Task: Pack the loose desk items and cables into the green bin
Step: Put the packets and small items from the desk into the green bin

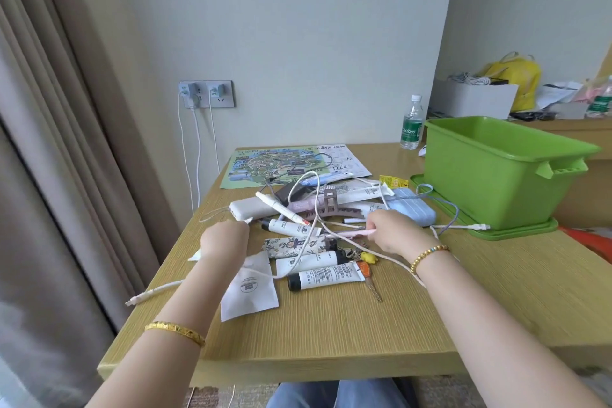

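A green bin [490, 175] stands on its green lid [516, 230] at the table's right side. A heap of loose items lies mid-table: white cream tubes [326, 276], a white power bank [250, 208], a white pen [281, 209], a blue case [410, 210], a hair claw [331, 205], keys with a yellow charm [367, 257] and tangled white cables [311, 195]. My right hand [394, 233] pinches a pink pen [351, 233] over the heap. My left hand [225, 238] is curled with a white tip showing at its fingers; what it holds is hidden.
A printed map [281, 164] lies at the far side of the table. A water bottle [411, 124] stands behind the bin. Chargers sit in a wall socket [207, 93]; their cables hang down. A white sachet [248, 288] lies near my left wrist. Curtains hang on the left.
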Demonstrator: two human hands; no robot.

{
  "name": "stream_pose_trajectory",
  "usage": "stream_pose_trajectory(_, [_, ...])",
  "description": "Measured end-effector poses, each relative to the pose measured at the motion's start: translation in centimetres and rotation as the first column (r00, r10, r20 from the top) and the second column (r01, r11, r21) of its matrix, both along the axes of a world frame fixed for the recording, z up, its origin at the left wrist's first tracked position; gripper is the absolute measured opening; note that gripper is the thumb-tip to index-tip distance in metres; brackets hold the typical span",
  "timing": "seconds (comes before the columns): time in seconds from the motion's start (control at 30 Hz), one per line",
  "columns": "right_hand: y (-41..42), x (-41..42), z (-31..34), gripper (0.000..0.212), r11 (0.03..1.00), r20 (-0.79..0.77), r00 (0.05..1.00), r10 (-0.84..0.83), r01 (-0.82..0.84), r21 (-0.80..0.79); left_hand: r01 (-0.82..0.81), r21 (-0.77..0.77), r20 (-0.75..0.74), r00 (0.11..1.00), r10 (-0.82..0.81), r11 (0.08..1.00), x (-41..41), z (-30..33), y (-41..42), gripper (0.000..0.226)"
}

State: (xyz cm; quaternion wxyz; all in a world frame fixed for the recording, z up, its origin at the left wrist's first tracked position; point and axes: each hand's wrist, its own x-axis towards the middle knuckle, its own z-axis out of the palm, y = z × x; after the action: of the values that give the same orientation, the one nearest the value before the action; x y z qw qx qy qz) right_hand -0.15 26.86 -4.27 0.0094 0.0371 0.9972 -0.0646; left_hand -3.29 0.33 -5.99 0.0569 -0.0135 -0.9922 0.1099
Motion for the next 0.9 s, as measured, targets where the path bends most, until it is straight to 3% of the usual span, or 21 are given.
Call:
stream_pose_trajectory(0.13, [0.3,-0.1,1.7,0.008,0.968,-0.159,0.987,-0.034,-0.007,-0.249,0.012,0.119,-0.166,0.986,0.008,0.993,0.4,2.6,-0.3,0.02])
stream_pose_trajectory(0.23, [0.4,-0.2,2.8,0.008,0.92,-0.248,0.966,-0.072,-0.031,-0.39,0.072,0.452,-0.281,0.957,0.066,0.889,0.3,4.8,-0.7,0.018])
stream_pose_trajectory(0.3, [0.5,-0.2,3.3,0.011,0.858,-0.301,0.944,-0.139,-0.037,-0.512,0.16,0.66,-0.341,0.935,0.103,0.734,0.3,6.2,-0.3,0.023])
stream_pose_trajectory(0.4, [1.0,0.1,4.4,0.016,0.724,-0.374,0.884,-0.28,-0.062,-0.687,0.277,0.821,-0.376,0.92,0.107,0.499,-0.4,7.8,2.5,0.023])
stream_pose_trajectory(0.47, [1.9,0.6,5.3,0.016,0.648,-0.437,0.822,-0.365,-0.113,-0.753,0.272,0.906,-0.309,0.949,0.067,0.324,-1.1,8.5,5.6,0.018])
stream_pose_trajectory(0.57, [4.1,1.8,6.6,0.013,0.575,-0.486,0.747,-0.453,-0.172,-0.8,0.139,0.99,-0.139,0.99,-0.008,0.014,-1.9,9.2,11.1,0.017])
stream_pose_trajectory(0.63, [6.2,2.6,7.4,0.015,0.591,-0.538,0.663,-0.52,-0.176,-0.787,0.058,0.99,-0.07,0.994,-0.089,-0.131,-2.3,9.9,15.0,0.019])
stream_pose_trajectory(0.77, [11.8,3.9,9.3,0.024,0.794,-0.722,0.415,-0.554,0.003,-0.608,-0.043,0.958,-0.041,0.958,-0.283,-0.285,-2.6,12.4,23.7,0.018])
stream_pose_trajectory(0.83, [14.8,4.0,10.1,0.03,0.839,-0.758,0.371,-0.537,0.142,-0.525,-0.051,0.948,-0.071,0.929,-0.364,-0.314,-2.2,13.7,27.7,0.003])
stream_pose_trajectory(0.9, [17.2,4.0,10.5,0.034,0.846,-0.74,0.41,-0.533,0.265,-0.463,0.004,0.969,-0.121,0.878,-0.462,-0.245,-1.9,14.1,31.1,0.006])
